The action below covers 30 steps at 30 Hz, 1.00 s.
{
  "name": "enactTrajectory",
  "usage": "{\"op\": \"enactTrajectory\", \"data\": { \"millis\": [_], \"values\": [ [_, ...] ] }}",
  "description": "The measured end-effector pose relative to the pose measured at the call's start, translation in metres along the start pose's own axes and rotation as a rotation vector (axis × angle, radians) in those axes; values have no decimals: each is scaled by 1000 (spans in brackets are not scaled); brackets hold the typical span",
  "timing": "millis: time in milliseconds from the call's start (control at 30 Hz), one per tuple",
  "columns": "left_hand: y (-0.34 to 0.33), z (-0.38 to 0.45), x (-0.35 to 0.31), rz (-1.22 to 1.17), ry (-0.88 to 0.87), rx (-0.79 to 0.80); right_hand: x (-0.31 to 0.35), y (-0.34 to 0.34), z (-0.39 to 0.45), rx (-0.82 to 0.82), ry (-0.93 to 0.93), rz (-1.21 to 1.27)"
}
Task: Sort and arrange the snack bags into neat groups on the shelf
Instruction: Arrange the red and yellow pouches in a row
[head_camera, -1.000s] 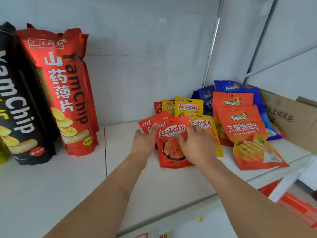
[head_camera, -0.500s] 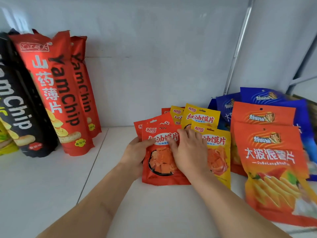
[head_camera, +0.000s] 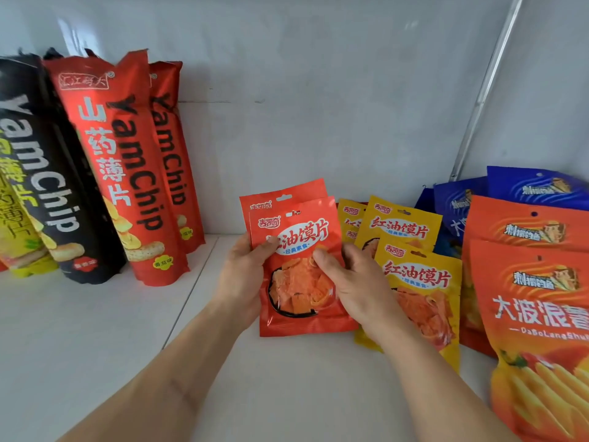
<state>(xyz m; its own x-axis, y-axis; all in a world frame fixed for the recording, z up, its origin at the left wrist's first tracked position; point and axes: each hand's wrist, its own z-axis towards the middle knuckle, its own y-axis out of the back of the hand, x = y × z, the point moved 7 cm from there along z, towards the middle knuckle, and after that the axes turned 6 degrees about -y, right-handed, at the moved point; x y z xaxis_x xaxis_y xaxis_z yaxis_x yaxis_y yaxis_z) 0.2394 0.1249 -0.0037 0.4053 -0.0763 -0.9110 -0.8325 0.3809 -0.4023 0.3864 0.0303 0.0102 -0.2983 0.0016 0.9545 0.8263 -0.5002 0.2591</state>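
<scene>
We hold two red snack bags [head_camera: 302, 269] stacked just above the white shelf [head_camera: 287, 393] — left hand [head_camera: 243, 279] gripping the left edge, right hand [head_camera: 353, 282] pinching the right, thumbs on the front. We should square the edges before setting the pair down, clear of the yellow bags [head_camera: 417, 282] touching our right wrist. Tall YamChip bags [head_camera: 127, 173] lean against the white back wall on the left; orange bags [head_camera: 538, 314] and blue bags [head_camera: 529, 189] crowd the right.
</scene>
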Motion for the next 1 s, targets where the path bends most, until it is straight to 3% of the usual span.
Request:
{"op": "enactTrajectory", "data": {
  "millis": [133,367,733,1000],
  "values": [
    [-2,-3,-5,-19,-3,21,-7,-2,3,1,-1,63],
    [-9,-13,4,-18,220,114,-14,3,6,-118,27,60],
    [6,-2,-5,120,70,-50,-12,-15,4,-19,-7,105],
    [9,5,-24,210,-30,-41,-5,-20,17,-123,5,99]
  ]
}}
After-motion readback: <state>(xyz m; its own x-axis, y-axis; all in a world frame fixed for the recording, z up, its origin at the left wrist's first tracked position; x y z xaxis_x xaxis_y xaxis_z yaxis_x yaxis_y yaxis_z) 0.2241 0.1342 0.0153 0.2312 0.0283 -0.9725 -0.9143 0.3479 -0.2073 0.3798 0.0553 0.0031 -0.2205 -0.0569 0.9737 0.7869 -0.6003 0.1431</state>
